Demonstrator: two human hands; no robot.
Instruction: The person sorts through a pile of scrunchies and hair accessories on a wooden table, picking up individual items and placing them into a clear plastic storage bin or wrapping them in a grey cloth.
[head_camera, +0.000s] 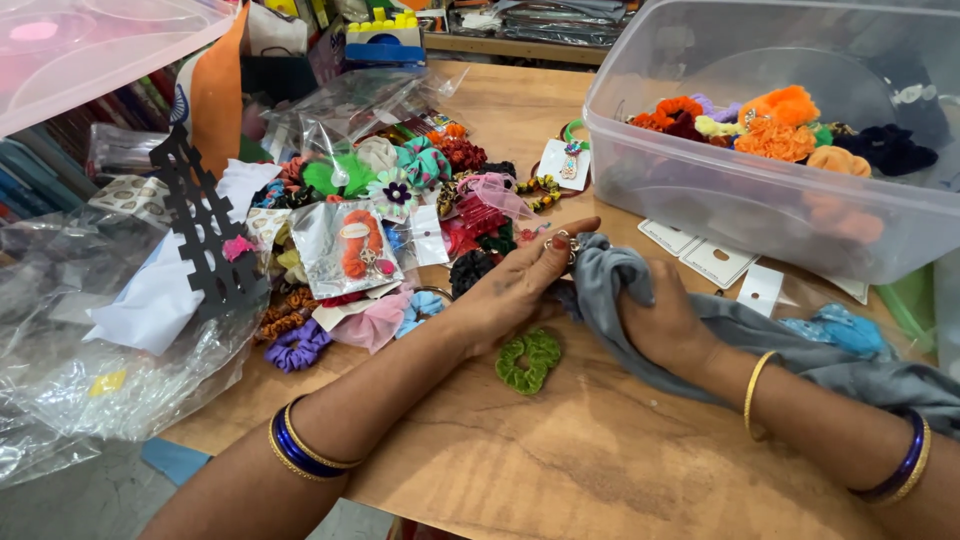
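My right hand (668, 325) rests on the wooden table (590, 450) with its fingers closed on a grey cloth (610, 275) that trails off to the right under my forearm. My left hand (520, 285) lies flat beside it, its fingertips pinching a small metal charm (566, 243) at the top of the grey cloth. A green scrunchie (529, 360) lies on the table just below both hands. Both wrists wear gold and blue bangles.
A heap of colourful scrunchies and small plastic packets (345, 250) covers the table's left half. At the right stands a clear plastic tub (760, 200) holding orange, red and dark scrunchies. White card tags (715, 262) lie by the tub. Crumpled clear bags (90, 330) hang over the left edge.
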